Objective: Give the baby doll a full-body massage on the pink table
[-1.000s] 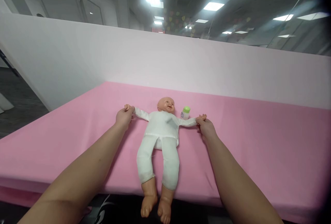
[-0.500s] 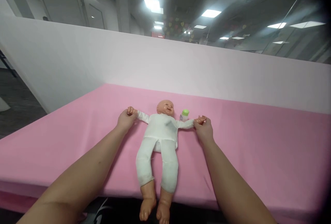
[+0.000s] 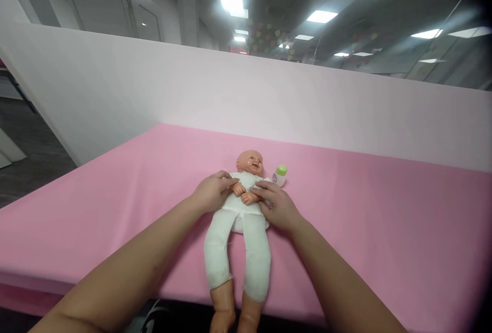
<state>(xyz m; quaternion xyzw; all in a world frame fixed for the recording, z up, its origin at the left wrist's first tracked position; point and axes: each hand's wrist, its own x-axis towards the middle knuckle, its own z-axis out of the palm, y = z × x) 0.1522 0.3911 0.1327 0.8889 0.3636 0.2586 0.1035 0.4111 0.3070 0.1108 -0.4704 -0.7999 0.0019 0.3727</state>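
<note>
A baby doll in a white cloth top and trousers lies on its back, head away from me and bare feet over the near edge. Its two forearms are folded in over its chest, the hands close together. With fingers and thumb, my left hand grips the doll's arm on the left, near the wrist. On the other side my right hand is closed around the doll's other arm, fingers partly over the sleeve. Both sleeves are largely hidden by my hands.
A small bottle with a green cap stands just beyond my right hand, by the doll's head. Pink cloth covers the table. A white partition rises along its far side.
The doll's arms were stretched out to both sides. My hands have brought them inward, and they now lie bent across its chest.
</note>
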